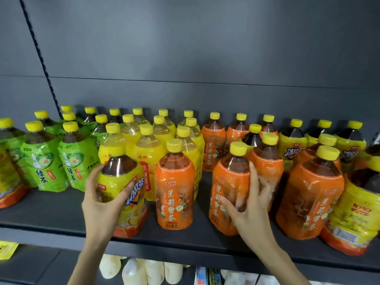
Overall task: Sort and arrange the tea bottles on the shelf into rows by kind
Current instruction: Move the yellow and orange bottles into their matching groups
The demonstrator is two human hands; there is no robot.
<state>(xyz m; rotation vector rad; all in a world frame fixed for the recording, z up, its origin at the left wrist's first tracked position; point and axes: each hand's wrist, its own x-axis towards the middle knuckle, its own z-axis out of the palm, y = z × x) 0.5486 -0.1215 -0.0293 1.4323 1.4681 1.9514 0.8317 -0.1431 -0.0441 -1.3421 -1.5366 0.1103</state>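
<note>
On the dark shelf stand many yellow-capped tea bottles. My left hand grips a yellow-labelled black tea bottle near the front edge, tilted slightly. My right hand wraps around an orange-labelled jasmine tea bottle at the front centre-right. Between them another orange bottle stands upright and free. Green-labelled bottles fill the left, clear yellow drink bottles the middle. More orange bottles and yellow black tea bottles stand to the right.
A large orange bottle and a yellow one crowd the front right. Another yellow-labelled bottle sits at the far left edge. The grey back panel rises behind. White bottles show on the shelf below.
</note>
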